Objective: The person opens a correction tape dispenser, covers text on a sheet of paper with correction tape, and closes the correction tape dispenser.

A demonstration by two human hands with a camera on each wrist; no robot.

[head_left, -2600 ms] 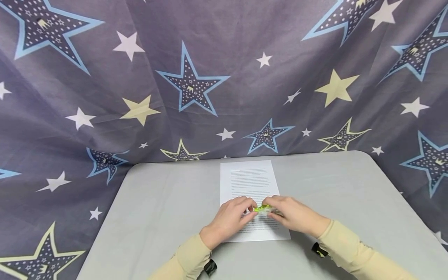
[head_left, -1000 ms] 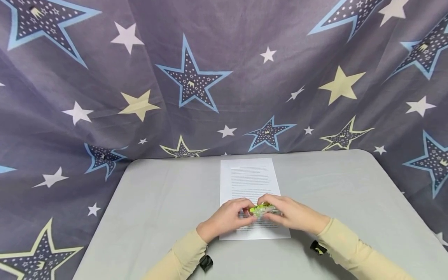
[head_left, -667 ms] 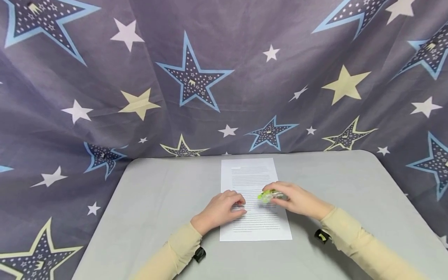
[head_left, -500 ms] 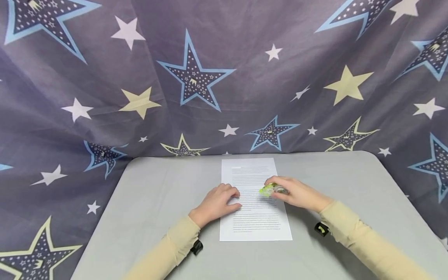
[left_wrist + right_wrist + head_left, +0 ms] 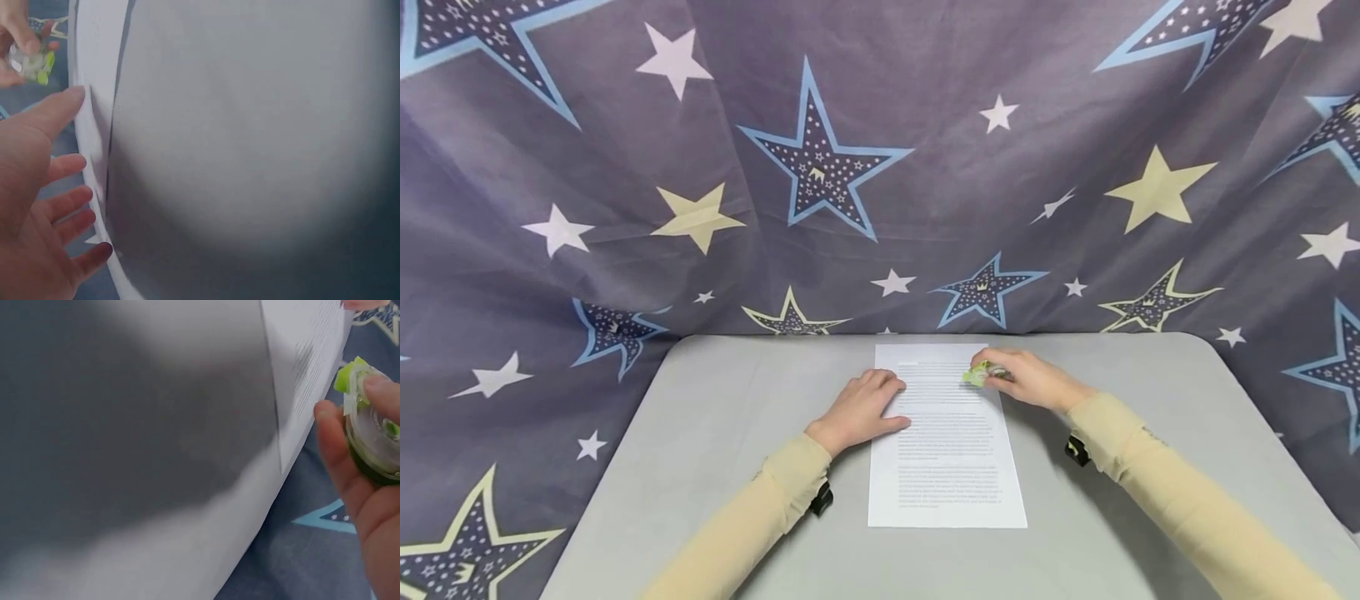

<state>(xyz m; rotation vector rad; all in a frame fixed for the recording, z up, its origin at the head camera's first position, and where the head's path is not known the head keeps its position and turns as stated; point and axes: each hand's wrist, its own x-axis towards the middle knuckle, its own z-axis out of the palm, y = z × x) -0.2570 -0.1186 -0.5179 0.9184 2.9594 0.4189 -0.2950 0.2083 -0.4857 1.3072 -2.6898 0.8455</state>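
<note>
A printed sheet of paper (image 5: 947, 467) lies on the grey table, its lines of text running across it. My right hand (image 5: 1033, 379) pinches a correction tape dispenser (image 5: 976, 374) between thumb and fingers, over the upper right of the page. The right wrist view shows its clear round body (image 5: 374, 440) and bright green tip (image 5: 345, 378); whether the tip touches the paper I cannot tell. My left hand (image 5: 859, 408) rests at the sheet's upper left edge, fingers spread and holding nothing. In the left wrist view its fingers (image 5: 72, 203) are extended and loose.
The grey table (image 5: 737, 483) stretches to both sides of the sheet and in front of it. A dark curtain (image 5: 850, 125) printed with stars hangs directly behind the table's far edge.
My hands were together at the dispenser over the lower page. They parted: the left moved to the sheet's upper left edge, the right carried the dispenser up toward the top lines.
</note>
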